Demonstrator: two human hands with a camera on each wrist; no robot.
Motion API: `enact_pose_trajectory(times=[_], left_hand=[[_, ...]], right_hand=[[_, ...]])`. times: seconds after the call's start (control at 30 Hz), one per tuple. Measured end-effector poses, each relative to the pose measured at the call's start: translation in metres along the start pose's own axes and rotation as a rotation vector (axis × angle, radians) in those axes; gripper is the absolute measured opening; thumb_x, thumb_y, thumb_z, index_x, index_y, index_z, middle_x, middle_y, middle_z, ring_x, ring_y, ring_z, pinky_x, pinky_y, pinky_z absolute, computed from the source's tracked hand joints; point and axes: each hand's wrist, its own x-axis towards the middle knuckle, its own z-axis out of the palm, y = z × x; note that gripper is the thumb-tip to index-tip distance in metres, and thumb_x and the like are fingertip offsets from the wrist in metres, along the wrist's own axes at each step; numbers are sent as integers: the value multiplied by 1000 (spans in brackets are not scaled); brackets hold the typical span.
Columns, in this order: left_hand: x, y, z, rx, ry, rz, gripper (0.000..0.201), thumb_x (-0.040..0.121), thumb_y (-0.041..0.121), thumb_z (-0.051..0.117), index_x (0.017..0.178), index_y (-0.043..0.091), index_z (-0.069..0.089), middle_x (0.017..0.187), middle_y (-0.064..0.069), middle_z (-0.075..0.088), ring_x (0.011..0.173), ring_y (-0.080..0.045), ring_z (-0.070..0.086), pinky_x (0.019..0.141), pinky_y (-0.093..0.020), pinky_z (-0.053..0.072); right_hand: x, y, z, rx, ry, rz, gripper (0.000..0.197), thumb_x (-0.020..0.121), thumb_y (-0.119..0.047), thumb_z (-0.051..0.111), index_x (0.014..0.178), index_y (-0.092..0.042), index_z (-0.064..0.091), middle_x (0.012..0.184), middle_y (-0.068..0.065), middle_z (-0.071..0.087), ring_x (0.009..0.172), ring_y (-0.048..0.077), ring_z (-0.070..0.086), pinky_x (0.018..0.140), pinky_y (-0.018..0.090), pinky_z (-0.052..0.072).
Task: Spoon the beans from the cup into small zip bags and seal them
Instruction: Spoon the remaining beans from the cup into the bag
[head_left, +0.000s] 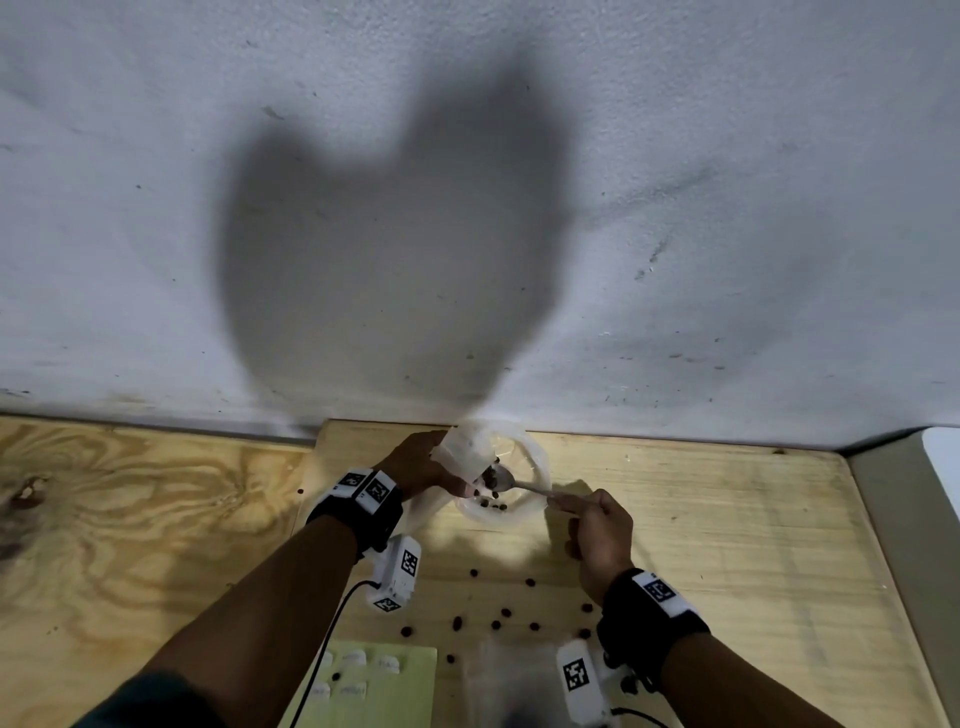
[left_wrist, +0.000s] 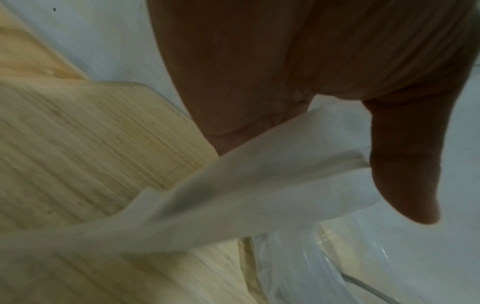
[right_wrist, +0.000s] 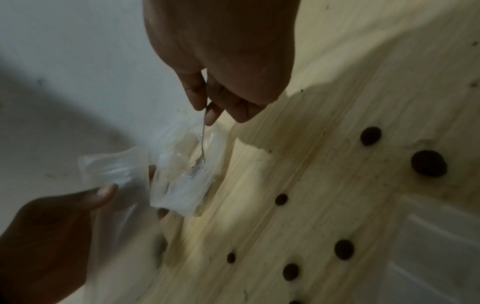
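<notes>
A clear plastic cup (head_left: 524, 470) lies at the far edge of the wooden table, with a few dark beans (head_left: 491, 503) inside. My left hand (head_left: 423, 462) pinches a small clear zip bag (head_left: 465, 449) over the cup's rim; the same bag (left_wrist: 259, 195) fills the left wrist view, and in the right wrist view the bag (right_wrist: 114, 166) shows beside the cup (right_wrist: 192, 170). My right hand (head_left: 597, 530) pinches the handle of a metal spoon (head_left: 514, 484). The spoon's bowl carries beans at the bag's mouth. From the right wrist the spoon (right_wrist: 202, 144) points down into the cup.
Several loose beans (head_left: 496, 618) lie scattered on the table (head_left: 727, 545) in front of the cup, seen close up as beans (right_wrist: 428, 163) in the right wrist view. A pale green sheet (head_left: 384, 680) and more clear bags (head_left: 509, 675) lie near me. The grey wall (head_left: 467, 208) rises right behind the cup.
</notes>
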Motion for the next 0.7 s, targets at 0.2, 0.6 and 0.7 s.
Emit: enact_pose_trajectory(times=[0.2, 0.6, 0.7], left_hand=[[-2, -6, -6, 25, 7, -25, 70, 60, 17, 90, 122, 19, 59, 108, 1, 65, 103, -20, 58, 84, -34, 45], [-7, -4, -4, 61, 16, -62, 79, 43, 35, 88, 116, 19, 63, 111, -2, 66, 106, -22, 58, 95, -44, 47], [-7, -3, -4, 60, 11, -66, 68, 53, 25, 90, 115, 19, 63, 109, -1, 66, 107, -22, 58, 95, -43, 46]], right_hand=[[6, -14, -18, 23, -21, -42, 46, 80, 4, 69, 52, -20, 41, 58, 9, 42, 43, 15, 24, 43, 25, 20], [18, -15, -11, -79, -11, -334, 35, 75, -6, 78, 64, -4, 45, 69, 25, 53, 63, 19, 47, 59, 32, 36], [19, -12, -10, -129, -22, -379, 37, 76, -6, 79, 61, -11, 45, 65, 11, 48, 65, 17, 46, 63, 34, 38]])
